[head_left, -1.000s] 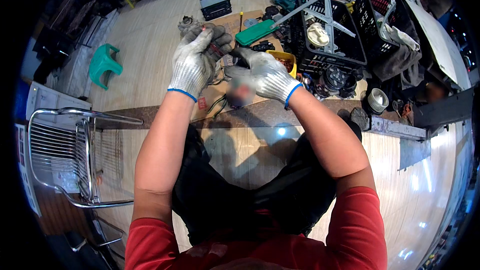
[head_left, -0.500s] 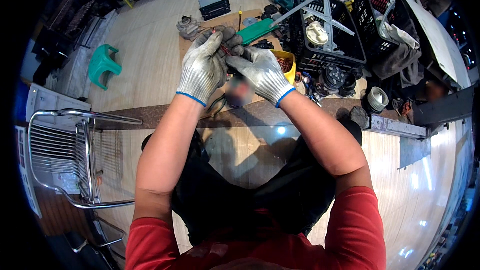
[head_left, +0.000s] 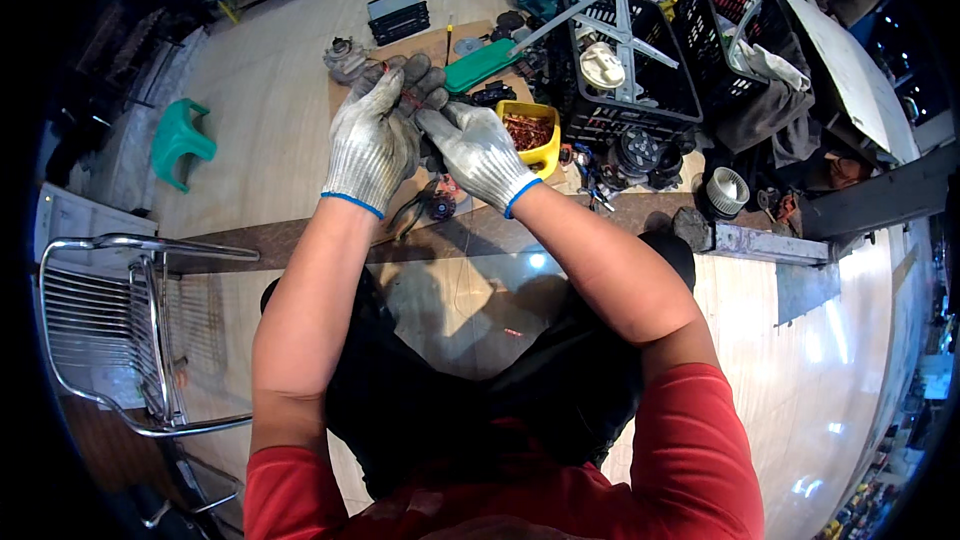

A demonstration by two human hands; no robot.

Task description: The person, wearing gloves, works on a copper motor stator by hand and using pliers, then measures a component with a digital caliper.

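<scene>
The left gloved hand [head_left: 375, 130] curls its fingers around thin red strands [head_left: 411, 98]; the right gloved hand's [head_left: 472, 148] fingers bunch beside them, whether pinching I cannot tell. Just right sits a yellow tub [head_left: 542, 157] of reddish pieces [head_left: 525, 130]. On the near floor [head_left: 450, 315], 1 reddish scrap [head_left: 513, 333] has newly appeared, probably shed by this work.

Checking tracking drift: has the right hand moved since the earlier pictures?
Yes: the right hand has shifted left, judged against the yellow container, more of which now shows.
</scene>
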